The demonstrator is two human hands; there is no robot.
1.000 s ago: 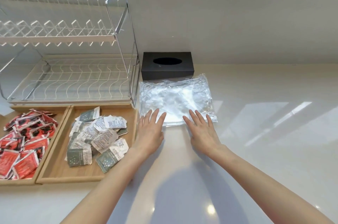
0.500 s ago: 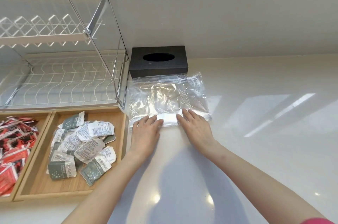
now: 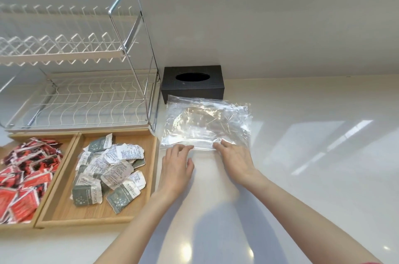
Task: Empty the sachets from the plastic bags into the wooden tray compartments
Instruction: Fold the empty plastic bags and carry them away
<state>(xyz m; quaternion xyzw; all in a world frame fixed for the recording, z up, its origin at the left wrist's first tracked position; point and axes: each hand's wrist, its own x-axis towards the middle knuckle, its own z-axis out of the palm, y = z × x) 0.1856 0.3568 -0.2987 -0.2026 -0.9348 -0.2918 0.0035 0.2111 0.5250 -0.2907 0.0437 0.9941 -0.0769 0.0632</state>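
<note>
Clear plastic bags (image 3: 207,122) lie flat and empty on the white counter in front of the black box. My left hand (image 3: 176,165) and my right hand (image 3: 236,159) rest palm down at the bags' near edge, fingertips touching the plastic, fingers loosely together. The wooden tray (image 3: 154,168) sits to the left. Its right compartment holds a pile of grey-green and white sachets (image 3: 110,166). Its left compartment holds red sachets (image 3: 23,175), partly cut off by the frame edge.
A black tissue box (image 3: 193,85) stands against the wall behind the bags. A white and chrome dish rack (image 3: 86,99) stands behind the tray. White counter (image 3: 313,155) stretches to the right, with patches of sunlight on it.
Both hands have slid back from on top of the bags to their near edge, smoothing them flat. The camera has shifted, so the tray shows more fully.
</note>
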